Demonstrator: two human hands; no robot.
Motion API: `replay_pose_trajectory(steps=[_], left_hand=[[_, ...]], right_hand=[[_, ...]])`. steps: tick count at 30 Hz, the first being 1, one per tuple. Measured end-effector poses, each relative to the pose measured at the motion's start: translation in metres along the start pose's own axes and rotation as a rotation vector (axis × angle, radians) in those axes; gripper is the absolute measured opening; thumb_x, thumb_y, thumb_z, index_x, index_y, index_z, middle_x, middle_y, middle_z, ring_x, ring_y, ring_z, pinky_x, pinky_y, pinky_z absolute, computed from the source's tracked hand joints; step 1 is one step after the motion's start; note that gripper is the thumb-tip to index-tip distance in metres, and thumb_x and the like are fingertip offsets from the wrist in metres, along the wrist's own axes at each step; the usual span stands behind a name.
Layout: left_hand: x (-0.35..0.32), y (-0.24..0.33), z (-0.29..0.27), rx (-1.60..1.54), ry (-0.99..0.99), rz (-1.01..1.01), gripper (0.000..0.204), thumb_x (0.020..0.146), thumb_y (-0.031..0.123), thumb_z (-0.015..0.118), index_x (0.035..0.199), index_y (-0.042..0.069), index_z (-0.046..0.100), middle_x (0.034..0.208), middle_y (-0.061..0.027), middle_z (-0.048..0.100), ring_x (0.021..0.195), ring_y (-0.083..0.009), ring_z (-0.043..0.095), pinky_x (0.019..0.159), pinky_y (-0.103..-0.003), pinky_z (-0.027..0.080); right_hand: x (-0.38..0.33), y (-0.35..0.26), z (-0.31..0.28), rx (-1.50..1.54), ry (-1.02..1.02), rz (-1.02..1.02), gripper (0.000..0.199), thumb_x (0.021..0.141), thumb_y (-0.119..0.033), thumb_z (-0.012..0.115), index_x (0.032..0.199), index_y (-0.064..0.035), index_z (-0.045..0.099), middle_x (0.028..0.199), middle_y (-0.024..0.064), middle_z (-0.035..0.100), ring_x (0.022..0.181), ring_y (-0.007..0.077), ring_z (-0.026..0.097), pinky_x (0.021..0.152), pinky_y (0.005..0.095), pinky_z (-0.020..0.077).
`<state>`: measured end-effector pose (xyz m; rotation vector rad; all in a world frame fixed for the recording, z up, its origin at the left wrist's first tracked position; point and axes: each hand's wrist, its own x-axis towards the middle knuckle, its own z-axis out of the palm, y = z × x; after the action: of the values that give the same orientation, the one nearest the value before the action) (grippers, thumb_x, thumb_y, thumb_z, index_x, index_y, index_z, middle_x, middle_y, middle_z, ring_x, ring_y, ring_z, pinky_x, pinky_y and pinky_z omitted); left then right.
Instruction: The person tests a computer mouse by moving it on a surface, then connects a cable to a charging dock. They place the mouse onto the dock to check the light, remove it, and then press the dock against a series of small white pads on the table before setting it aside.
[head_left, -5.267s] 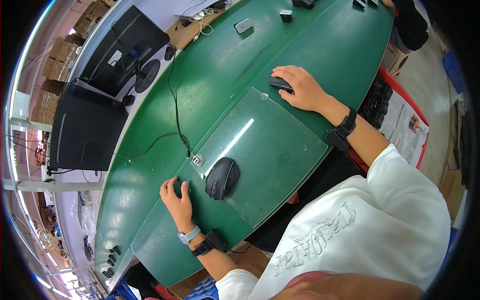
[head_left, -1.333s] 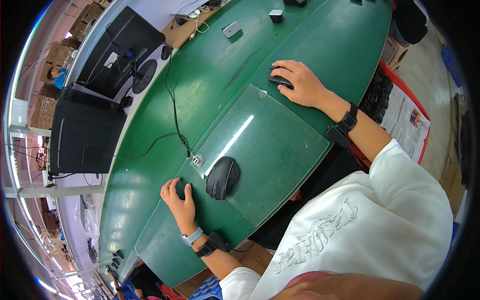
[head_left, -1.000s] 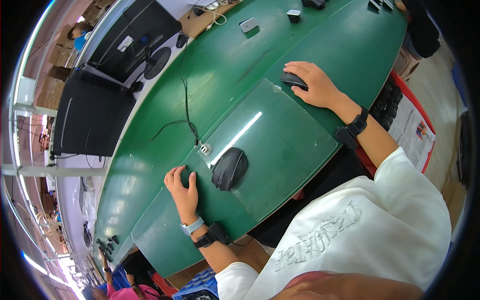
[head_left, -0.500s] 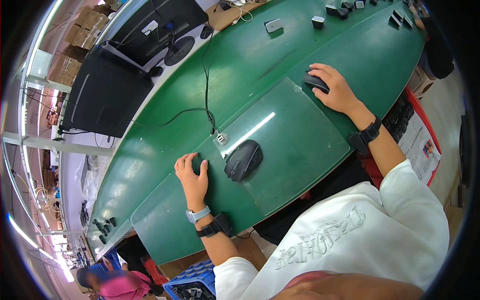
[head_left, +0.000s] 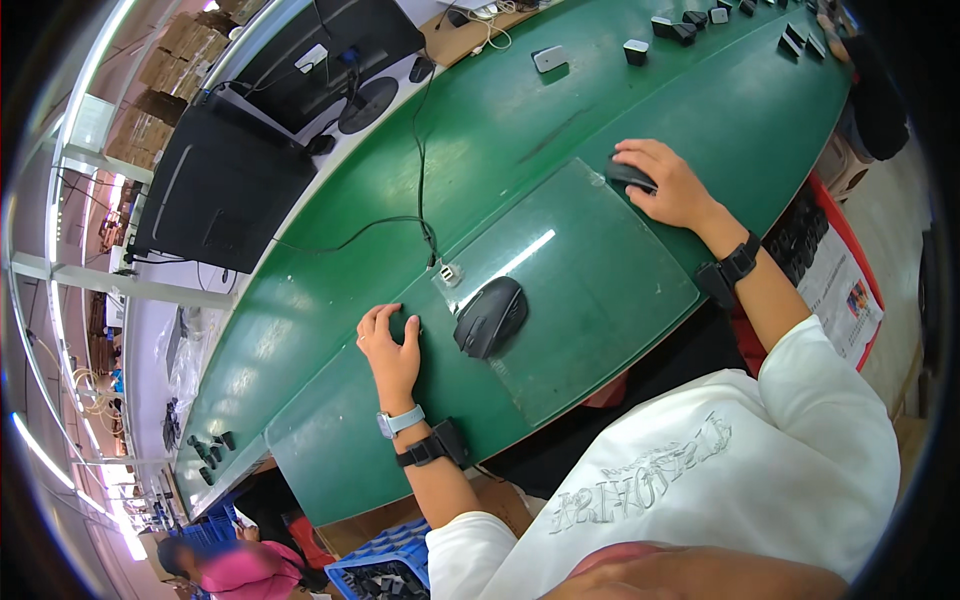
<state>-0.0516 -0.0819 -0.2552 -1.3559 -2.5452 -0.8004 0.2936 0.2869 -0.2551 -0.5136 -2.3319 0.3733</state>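
Note:
At the far right edge of a clear sheet (head_left: 600, 290) on the green table, my right hand (head_left: 672, 185) is closed over a dark computer mouse (head_left: 630, 177), partly hidden by the fingers. A larger black computer mouse (head_left: 492, 316) lies on the sheet's left part, between my hands and touched by neither. To its left, my left hand (head_left: 390, 352) rests on the tabletop, thumb apart from slightly bent fingers, and no object shows in it. Beside the sheet's left corner sits a small white USB connector (head_left: 448, 273) at the end of a black cable (head_left: 421, 180).
Two black monitors (head_left: 225, 195) stand beyond the table's left edge. Several small black-and-white devices (head_left: 636, 52) stand along the far side. A blue crate (head_left: 385, 560) of dark parts is below the near edge, and a red bin (head_left: 840, 250) is at right. Another person (head_left: 240, 570) is at lower left.
My right hand and the mouse under it have shifted slightly down. My left hand stays nearly in place, and the larger mouse lies where it was.

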Motion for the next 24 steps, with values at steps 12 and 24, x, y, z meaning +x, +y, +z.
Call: replay_pose_trajectory(steps=[12, 24], left_hand=[[0.0, -0.008, 0.004, -0.038, 0.041, 0.031, 0.032, 0.087, 0.024, 0.076, 0.114, 0.008, 0.068, 0.124, -0.0116, 0.063, 0.123, -0.033, 0.053, 0.107, -0.046, 0.035], [0.007, 0.0, 0.003, -0.13, 0.179, -0.009, 0.024, 0.085, 0.014, 0.075, 0.106, 0.006, 0.068, 0.12, -0.0132, 0.063, 0.121, -0.0353, 0.052, 0.107, -0.047, 0.037]], right_hand=[[-0.001, -0.004, -0.003, -0.035, 0.029, 0.056, 0.046, 0.079, -0.013, 0.075, 0.123, -0.0049, 0.064, 0.138, 0.0129, 0.06, 0.125, 0.0346, 0.057, 0.108, 0.0448, 0.0452], [0.222, 0.082, 0.049, -0.242, -0.196, 0.063, 0.05, 0.081, -0.014, 0.071, 0.13, -0.0075, 0.061, 0.127, 0.0201, 0.065, 0.121, 0.0387, 0.06, 0.101, 0.0485, 0.0496]])
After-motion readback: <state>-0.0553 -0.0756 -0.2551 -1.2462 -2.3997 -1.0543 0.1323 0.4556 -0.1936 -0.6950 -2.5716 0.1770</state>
